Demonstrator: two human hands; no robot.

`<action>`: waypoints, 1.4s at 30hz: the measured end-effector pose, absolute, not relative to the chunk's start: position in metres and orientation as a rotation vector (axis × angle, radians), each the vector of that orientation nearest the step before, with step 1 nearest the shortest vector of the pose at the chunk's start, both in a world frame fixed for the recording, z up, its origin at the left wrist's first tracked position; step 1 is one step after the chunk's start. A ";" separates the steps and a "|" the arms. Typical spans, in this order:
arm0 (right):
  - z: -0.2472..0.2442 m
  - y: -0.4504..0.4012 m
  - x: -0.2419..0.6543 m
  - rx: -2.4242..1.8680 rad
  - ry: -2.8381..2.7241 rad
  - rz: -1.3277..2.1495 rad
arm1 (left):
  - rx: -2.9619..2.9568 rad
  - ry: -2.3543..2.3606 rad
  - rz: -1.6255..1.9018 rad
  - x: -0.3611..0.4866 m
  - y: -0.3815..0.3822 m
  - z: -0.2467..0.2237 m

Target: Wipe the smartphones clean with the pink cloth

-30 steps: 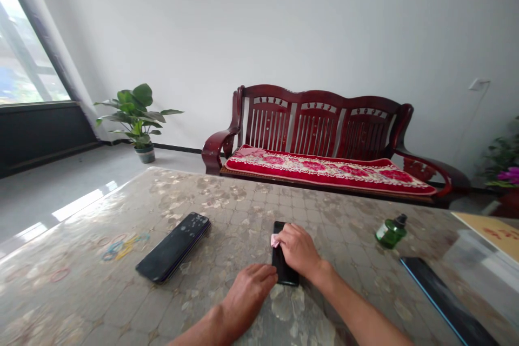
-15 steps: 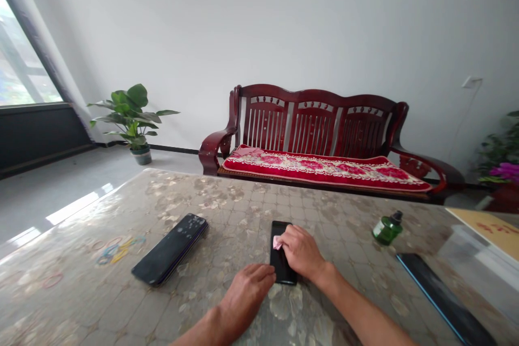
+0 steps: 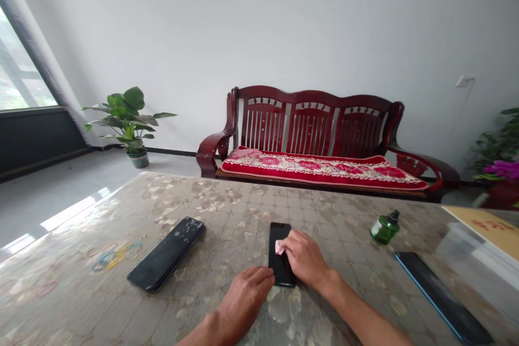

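A black smartphone [image 3: 277, 268] lies flat on the table in front of me, its screen up. My right hand [image 3: 305, 257] is closed around a small pink cloth [image 3: 279, 247] and presses it on the upper half of the screen. At the phone's lower left edge rests my left hand [image 3: 249, 289], its fingers stretched out together and fingertips touching the edge; its thumb is hidden. To the left lies a second dark phone [image 3: 168, 254], with whitish spots at its far end. A third phone [image 3: 441, 297] with a blue edge lies at the right.
Several coloured rubber bands [image 3: 111, 257] are scattered on the left of the patterned tablecloth [image 3: 227, 205]. A green bottle [image 3: 384, 228] with a black top stands at the right. Behind it to the right is a clear box [image 3: 466, 248] with a tan sheet [image 3: 482, 221]. A wooden bench [image 3: 312, 124] stands beyond.
My right hand has slid the pink cloth slightly towards me and to the right over the screen. The left hand stays at the phone's edge. The view has shifted a little.
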State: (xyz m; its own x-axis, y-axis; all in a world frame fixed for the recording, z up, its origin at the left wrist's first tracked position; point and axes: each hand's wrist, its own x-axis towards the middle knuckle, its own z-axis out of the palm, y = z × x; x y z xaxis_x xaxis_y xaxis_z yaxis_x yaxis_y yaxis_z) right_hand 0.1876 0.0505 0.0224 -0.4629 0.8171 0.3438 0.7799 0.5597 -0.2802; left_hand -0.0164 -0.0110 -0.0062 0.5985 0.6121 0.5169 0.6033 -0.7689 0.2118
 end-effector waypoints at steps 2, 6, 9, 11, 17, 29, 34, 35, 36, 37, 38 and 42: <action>0.026 0.070 0.186 -1.392 -2.301 0.090 | 2.805 1.059 0.914 -0.018 -0.011 -0.007; 0.028 0.091 0.182 -1.484 -2.226 0.091 | 2.815 1.050 0.897 -0.020 -0.012 -0.007; 0.024 0.071 0.182 -1.433 -2.236 0.114 | 2.795 1.051 0.893 -0.021 -0.012 -0.006; 0.021 0.048 0.184 -1.358 -2.262 0.143 | 2.757 1.054 0.914 -0.021 -0.012 -0.004; 0.015 0.009 0.189 -1.199 -2.250 0.196 | 2.539 1.117 0.794 -0.022 -0.009 0.008; 0.010 0.010 0.189 -1.075 -2.200 0.195 | 2.962 0.933 0.147 0.008 0.083 0.061; 0.011 0.011 0.189 -1.054 -2.199 0.172 | 2.985 0.878 -0.107 0.017 0.103 0.062; 0.011 0.012 0.189 -1.054 -2.203 0.171 | 2.972 0.882 -0.127 0.018 0.104 0.062; 0.012 0.012 0.189 -1.057 -2.209 0.171 | 2.957 0.893 -0.149 0.018 0.105 0.062; 0.012 0.013 0.189 -1.064 -2.216 0.172 | 2.939 0.913 -0.169 0.017 0.105 0.063; 0.013 0.013 0.190 -1.077 -2.221 0.176 | 2.919 0.943 -0.184 0.015 0.105 0.064; 0.019 0.017 0.195 -1.227 -2.218 0.191 | 2.815 1.109 -0.194 0.002 0.102 0.065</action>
